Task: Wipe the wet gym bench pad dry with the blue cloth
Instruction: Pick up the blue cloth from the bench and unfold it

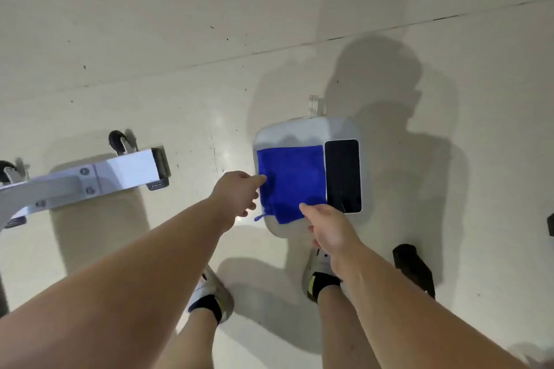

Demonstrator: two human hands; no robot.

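Note:
A blue cloth (292, 180) lies spread on a pale grey rounded pad (299, 130) that sits low over the floor. My left hand (236, 193) reaches to the cloth's left edge, index finger on the fabric and thumb below it, pinching that edge. My right hand (328, 226) is at the cloth's near right corner and pinches it between fingertips and thumb. The cloth is rumpled along its near edge between the two hands, and a small blue loop hangs off the near left corner.
A black phone (343, 175) lies on the pad right of the cloth, touching its edge. A white metal frame (120, 172) with black wheels stands to the left. A black object (413, 266) lies on the floor at right. My shoes are just below the pad.

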